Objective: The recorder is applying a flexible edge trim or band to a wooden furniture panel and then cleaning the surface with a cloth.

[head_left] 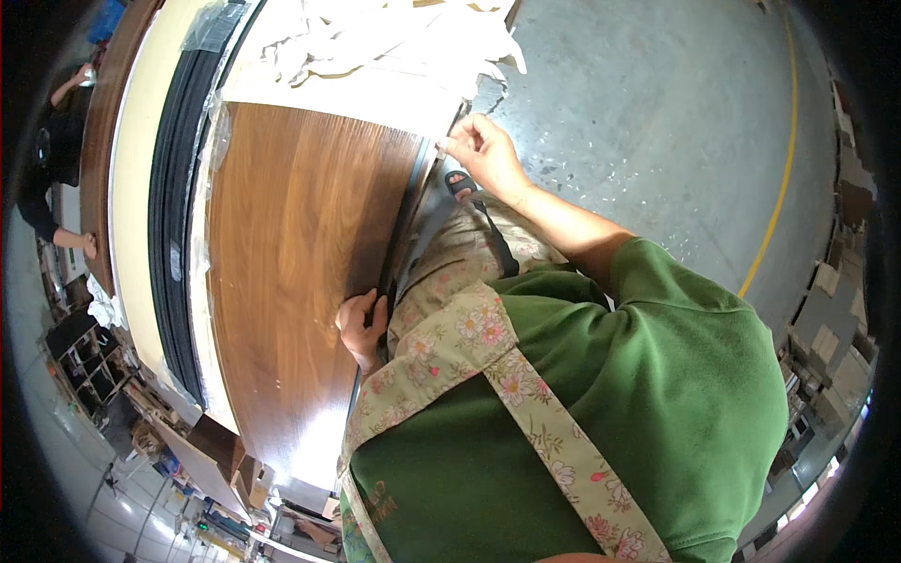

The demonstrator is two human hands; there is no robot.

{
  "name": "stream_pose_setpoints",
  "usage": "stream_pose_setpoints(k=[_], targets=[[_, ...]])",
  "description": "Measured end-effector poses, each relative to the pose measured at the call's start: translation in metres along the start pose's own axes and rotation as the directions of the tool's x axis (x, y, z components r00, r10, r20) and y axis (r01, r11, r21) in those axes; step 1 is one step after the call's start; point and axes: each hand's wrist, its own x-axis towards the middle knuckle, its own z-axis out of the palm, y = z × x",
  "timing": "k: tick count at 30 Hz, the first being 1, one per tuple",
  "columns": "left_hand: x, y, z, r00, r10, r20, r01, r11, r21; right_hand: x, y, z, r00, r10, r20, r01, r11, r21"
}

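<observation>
A brown wood-grain panel (282,235) lies flat in front of me, with a dark strip (405,206) along its right edge. My left hand (361,324) is at that edge near my apron, its fingers curled on the panel and its thumb toward the side. Farther along, my right hand (483,150) is closed in a pinch at the panel's far right corner. A small pale bit shows at its fingertips, too small to name. White cloth or sheeting (366,42) lies crumpled beyond the panel's far end.
Left of the panel runs a bundle of long black strips (178,216) with clear plastic wrap, then a cream board (136,188). A co-worker's hand (89,246) touches a brown board at far left. Right is grey floor (648,122) with white scraps and a yellow line (774,216).
</observation>
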Motion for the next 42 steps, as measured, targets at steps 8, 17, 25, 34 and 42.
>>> stream_pose_setpoints(k=[8, 17, 25, 34, 42], targets=[[0.005, 0.006, -0.002, 0.999, 0.009, 0.041, -0.010, 1.000, 0.028, 0.000, -0.015, 0.013, 0.910, 0.175, 0.376, 0.043, 0.862, -0.504], [-0.003, 0.000, 0.000, 0.999, -0.046, -0.005, 0.047, 0.999, 0.023, -0.001, -0.015, 0.025, 0.901, 0.301, 0.312, -0.105, 0.850, -0.517], [-0.003, 0.002, 0.005, 0.999, -0.004, -0.050, 0.003, 1.000, -0.011, 0.002, -0.011, 0.022, 0.867, 0.354, 0.351, -0.128, 0.839, -0.530], [0.020, 0.009, 0.003, 0.978, -0.162, 0.134, 0.175, 0.981, -0.083, 0.000, -0.021, 0.018, 0.888, 0.313, 0.336, -0.146, 0.886, -0.440], [0.052, 0.029, 0.015, 0.842, -0.497, 0.209, 0.521, 0.850, -0.077, 0.004, -0.024, 0.014, 0.841, 0.351, 0.412, -0.178, 0.898, -0.402]])
